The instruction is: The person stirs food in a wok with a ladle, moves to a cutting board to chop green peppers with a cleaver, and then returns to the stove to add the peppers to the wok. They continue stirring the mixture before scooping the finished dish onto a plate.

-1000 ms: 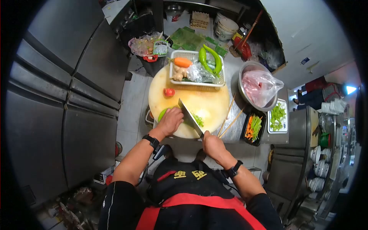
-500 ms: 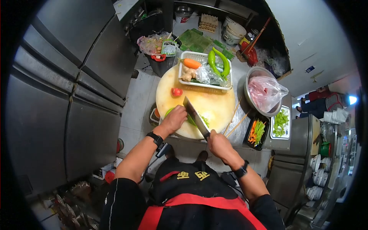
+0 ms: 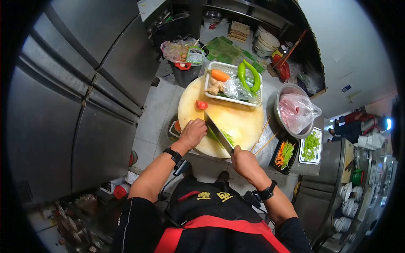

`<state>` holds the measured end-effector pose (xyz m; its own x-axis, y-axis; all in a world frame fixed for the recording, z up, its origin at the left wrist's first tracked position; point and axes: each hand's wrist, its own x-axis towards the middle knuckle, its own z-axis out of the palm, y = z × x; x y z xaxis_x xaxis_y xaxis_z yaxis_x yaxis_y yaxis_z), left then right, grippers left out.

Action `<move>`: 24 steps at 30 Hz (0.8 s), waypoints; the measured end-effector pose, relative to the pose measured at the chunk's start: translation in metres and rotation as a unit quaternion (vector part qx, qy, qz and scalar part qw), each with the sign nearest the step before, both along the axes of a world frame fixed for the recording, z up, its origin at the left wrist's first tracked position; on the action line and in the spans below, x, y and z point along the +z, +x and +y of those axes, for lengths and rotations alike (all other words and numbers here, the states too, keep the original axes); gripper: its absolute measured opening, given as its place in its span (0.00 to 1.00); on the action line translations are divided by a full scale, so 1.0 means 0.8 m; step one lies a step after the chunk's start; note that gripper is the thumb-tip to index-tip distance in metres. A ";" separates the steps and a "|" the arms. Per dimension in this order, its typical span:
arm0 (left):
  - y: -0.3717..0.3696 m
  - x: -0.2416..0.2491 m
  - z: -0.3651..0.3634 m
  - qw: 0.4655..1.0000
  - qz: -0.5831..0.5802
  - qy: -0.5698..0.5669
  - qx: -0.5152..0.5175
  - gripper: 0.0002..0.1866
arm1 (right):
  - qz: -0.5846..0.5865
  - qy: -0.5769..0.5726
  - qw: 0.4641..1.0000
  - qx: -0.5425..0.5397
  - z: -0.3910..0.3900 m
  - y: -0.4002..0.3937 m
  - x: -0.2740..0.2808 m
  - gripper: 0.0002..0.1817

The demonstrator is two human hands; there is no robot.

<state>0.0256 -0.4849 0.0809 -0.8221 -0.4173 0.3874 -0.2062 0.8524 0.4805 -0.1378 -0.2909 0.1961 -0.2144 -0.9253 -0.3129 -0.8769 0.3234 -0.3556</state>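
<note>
My right hand point(image 3: 247, 163) is closed round the handle of a cleaver point(image 3: 219, 135), its blade slanting up and left across the round cutting board point(image 3: 190, 95). Beside the blade, the fingers of my left hand point(image 3: 194, 134) are curled down on a green pepper point(image 3: 212, 134), mostly covered by the hand and cleaver. Thin green strips point(image 3: 228, 138) lie along the blade's right side. A red piece of vegetable point(image 3: 201, 105) rests on the board above my left hand.
A white basket point(image 3: 234, 100) at the board's far side holds a carrot point(image 3: 220, 75), ginger point(image 3: 215, 87) and green peppers point(image 3: 255, 79). To the right are a metal bowl point(image 3: 278, 111) with bagged meat, a black tray point(image 3: 276, 165) of cut vegetables, a white tray point(image 3: 312, 161) of greens and chopsticks point(image 3: 265, 142).
The whole view has shifted, so the board and its contents sit slightly lower and further right. Pepper showing left of my left hand is now hidden. Both hands keep their hold.
</note>
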 end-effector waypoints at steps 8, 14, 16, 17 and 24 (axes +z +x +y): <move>-0.024 -0.040 0.001 0.981 0.184 -0.020 -0.050 0.05 | 0.014 -0.127 0.990 0.054 -0.004 0.023 0.020 0.09; -0.003 -0.042 0.021 0.974 0.090 -0.076 0.192 0.09 | -0.106 0.001 0.986 0.130 -0.041 -0.113 -0.156 0.10; -0.023 -0.064 0.022 0.943 0.155 -0.036 0.294 0.10 | -0.143 0.073 0.984 0.072 -0.054 -0.133 -0.140 0.10; -0.014 -0.063 0.030 0.936 0.158 -0.043 0.312 0.10 | -0.139 0.116 0.981 0.066 -0.058 -0.135 -0.122 0.10; -0.078 -0.102 0.059 0.930 0.210 0.112 0.281 0.14 | -0.025 -0.039 0.973 0.225 -0.030 -0.134 -0.110 0.17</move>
